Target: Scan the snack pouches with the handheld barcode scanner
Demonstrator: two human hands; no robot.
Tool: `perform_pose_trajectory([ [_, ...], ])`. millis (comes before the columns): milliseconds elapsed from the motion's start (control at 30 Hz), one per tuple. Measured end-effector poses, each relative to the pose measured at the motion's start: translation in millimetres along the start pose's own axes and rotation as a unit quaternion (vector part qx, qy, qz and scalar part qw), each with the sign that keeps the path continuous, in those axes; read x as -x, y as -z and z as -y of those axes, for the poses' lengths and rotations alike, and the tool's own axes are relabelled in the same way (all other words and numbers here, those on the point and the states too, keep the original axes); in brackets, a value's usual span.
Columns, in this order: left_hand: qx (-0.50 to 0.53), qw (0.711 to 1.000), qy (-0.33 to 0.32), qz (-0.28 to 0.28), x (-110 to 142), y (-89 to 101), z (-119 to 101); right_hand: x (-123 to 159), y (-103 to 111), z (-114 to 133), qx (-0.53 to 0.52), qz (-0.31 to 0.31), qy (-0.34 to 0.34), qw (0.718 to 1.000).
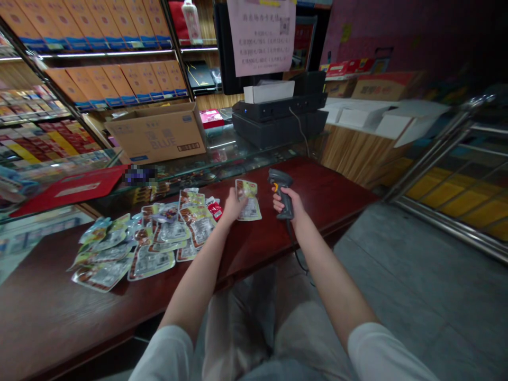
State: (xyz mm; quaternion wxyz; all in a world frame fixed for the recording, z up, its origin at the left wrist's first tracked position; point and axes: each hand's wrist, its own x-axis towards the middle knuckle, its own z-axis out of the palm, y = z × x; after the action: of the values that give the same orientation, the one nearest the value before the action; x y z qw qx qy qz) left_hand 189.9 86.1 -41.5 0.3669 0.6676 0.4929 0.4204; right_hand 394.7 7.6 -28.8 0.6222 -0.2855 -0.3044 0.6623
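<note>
My right hand (pixel 289 203) is wrapped round the grip of a dark barcode scanner (pixel 284 180), its head turned left and its cable hanging below the hand. My left hand (pixel 235 205) is closed on the left side of a snack packet (pixel 251 203), pale green and silver, which stands tilted just above the table. The scanner and this packet are a short gap apart. Left of my left hand lies a spread pile of similar snack packets (pixel 153 262), overlapping one another. A small red packet (pixel 215 209) lies at the pile's right edge.
The dark red table (pixel 254 248) meets a glass counter behind it. On the counter stand an open cardboard box (pixel 156 135) and a black till (pixel 270 124) under a monitor with a paper notice (pixel 260 37). A metal railing (pixel 444 222) is at right.
</note>
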Motion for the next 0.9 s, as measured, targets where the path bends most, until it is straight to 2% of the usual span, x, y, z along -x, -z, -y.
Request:
perform_pose_trajectory([
  [167,0.155,0.977,-0.042,-0.141,-14.1,21.2,11.8,1.9,1.2,-3.4,0.050,0.026,-0.018,0.998],
  [333,0.151,0.962,-0.062,-0.217,-18.9,42.4,22.4,3.7,1.2,-11.2,0.125,0.069,-0.065,0.988],
  [500,0.155,0.957,-0.068,-0.237,-20.8,51.1,27.3,5.7,-0.8,-14.6,0.157,0.113,-0.113,0.975],
  [900,0.149,0.963,-0.068,-0.214,-16.2,49.5,22.1,7.2,-2.0,-16.9,0.168,0.104,-0.125,0.972],
])
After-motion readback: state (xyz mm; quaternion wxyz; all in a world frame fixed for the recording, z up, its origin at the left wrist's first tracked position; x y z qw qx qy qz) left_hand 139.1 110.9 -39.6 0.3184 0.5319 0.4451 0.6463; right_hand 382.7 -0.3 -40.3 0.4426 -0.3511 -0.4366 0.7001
